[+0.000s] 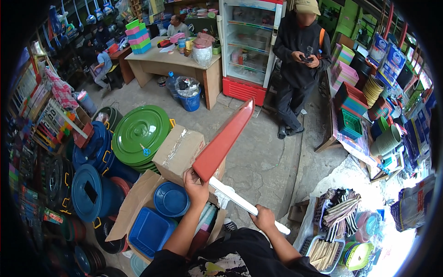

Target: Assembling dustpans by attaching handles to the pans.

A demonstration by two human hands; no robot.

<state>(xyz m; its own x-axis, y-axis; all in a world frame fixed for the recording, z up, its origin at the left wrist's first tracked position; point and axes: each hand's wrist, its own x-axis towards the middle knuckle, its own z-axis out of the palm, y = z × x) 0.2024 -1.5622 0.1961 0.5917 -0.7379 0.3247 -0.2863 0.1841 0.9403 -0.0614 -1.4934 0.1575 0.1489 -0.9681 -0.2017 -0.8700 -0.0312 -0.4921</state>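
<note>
Seen from above in a crowded housewares shop, a person holds a tool made of a tapering red head (226, 138) and a white handle (235, 196) in the centre of the frame. The left hand (196, 188) is closed on the head's wide lower end, near where the handle meets it; the right hand (264, 218) is wrapped around the handle near its far end, which pokes out just beyond the fist at lower right. From the left hand, the head's long axis slants up and right to a narrow tip, while the handle slants down and right, so the two form a sharp bend. The left hand is nearer the head and the bend. Under the left forearm is an open box (131, 203) of blue tubs (150, 231); a taped box (177, 154) stands behind the head's lower end. A fridge (249, 51) and a standing person in black (300, 60) are at the top.
</note>
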